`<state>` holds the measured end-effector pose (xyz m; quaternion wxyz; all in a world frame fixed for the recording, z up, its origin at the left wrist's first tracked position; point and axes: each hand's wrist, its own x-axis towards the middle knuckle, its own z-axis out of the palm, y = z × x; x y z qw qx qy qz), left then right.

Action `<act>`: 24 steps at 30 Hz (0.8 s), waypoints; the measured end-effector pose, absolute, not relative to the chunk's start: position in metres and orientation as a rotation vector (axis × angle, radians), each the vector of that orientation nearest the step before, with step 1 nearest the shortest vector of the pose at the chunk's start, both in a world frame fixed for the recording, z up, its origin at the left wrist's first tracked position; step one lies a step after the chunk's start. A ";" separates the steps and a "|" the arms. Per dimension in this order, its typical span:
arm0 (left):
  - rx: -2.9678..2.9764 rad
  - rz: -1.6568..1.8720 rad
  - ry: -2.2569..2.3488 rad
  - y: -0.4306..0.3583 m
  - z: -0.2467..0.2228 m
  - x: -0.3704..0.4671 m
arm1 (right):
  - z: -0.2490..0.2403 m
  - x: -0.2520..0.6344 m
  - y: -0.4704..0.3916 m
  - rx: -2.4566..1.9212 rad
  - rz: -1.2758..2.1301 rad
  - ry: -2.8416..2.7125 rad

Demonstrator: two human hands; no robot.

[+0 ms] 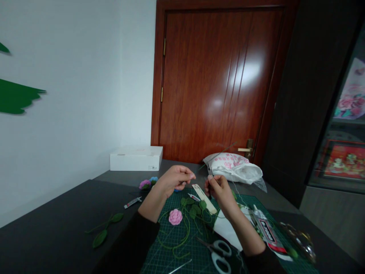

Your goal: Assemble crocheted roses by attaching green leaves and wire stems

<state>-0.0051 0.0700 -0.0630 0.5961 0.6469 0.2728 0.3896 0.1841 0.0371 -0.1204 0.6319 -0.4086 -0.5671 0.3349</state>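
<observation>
My left hand (180,178) is raised over the far edge of the green cutting mat (151,262). Its thumb and fingers are pinched together; whatever is between them is too small to make out. To its right, my right hand (219,189) grips a dark-handled tool with a slim metal tip (210,170) pointing up. Below the hands, a pink crocheted flower (175,217) lies on the mat beside green crocheted leaves (195,209) and curled green stems (185,232). A pale ruler-like strip (204,198) and a small glue tube (194,197) lie between my arms.
Scissors (219,253) and a metal rod (180,266) lie near the front. A large glue tube (269,232) and glasses (299,239) are at right. Further back are a white plastic bag (232,167), thin wires and a white box (136,159). A leafy stem (100,239) lies left.
</observation>
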 end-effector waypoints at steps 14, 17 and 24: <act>1.717 0.799 0.724 0.073 -0.061 -0.021 | -0.104 0.190 0.028 -0.590 0.885 -0.790; 1.707 0.887 0.737 0.078 -0.058 -0.033 | -0.104 0.190 0.028 -0.577 0.871 -0.759; 1.610 1.106 0.615 0.086 -0.058 -0.043 | -0.105 0.186 0.029 -0.524 0.874 -0.736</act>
